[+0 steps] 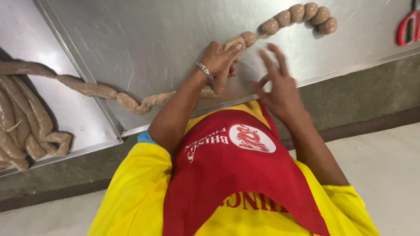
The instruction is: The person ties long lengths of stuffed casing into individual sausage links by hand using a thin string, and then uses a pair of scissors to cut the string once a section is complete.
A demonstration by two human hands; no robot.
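A few links (302, 15) lay finished at 1 o'clock; the long sausage (87, 88) toward 9 o'clock remained unlinked. The left hand (218, 57) pinched it; the right hand (275, 85) was spread open, holding nothing.

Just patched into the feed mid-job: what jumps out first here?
A long pale sausage rope snakes across the steel table, from a pile in the tray at left to a curl of round links at top right. The left hand, wearing a bracelet, grips it mid-table, and the right hand hovers open beside it. A red apron fills the bottom.
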